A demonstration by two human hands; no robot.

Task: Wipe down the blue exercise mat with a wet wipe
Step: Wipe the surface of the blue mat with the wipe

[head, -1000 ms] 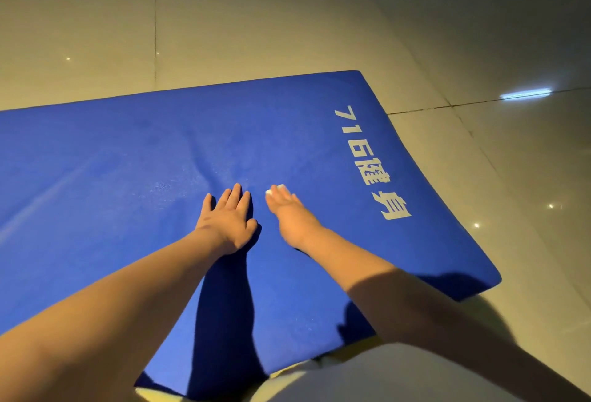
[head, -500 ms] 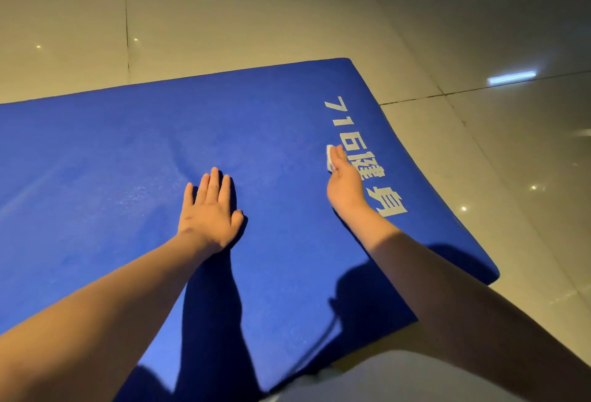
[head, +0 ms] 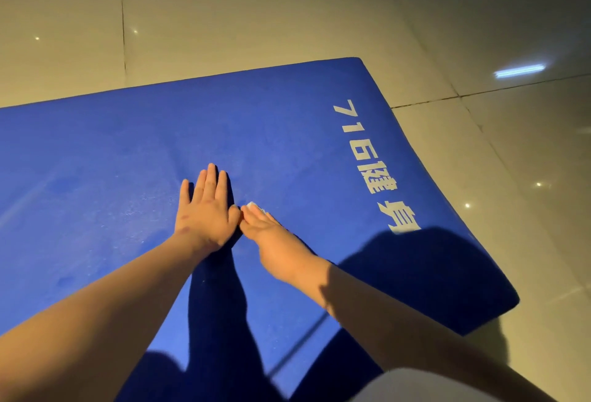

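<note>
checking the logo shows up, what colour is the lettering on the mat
White lettering on the blue mat, clearest in the head view.

Mat (head: 287, 133) lies on the floor (head: 256, 18); left hand (head: 204, 213) flat on it; right hand (head: 271, 242) just beside, wipe (head: 256, 206) beneath its fingertips

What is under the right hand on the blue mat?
A white wet wipe: only its corner shows past the right hand. The rest of it is covered by that hand, which presses it onto the blue mat.
</note>
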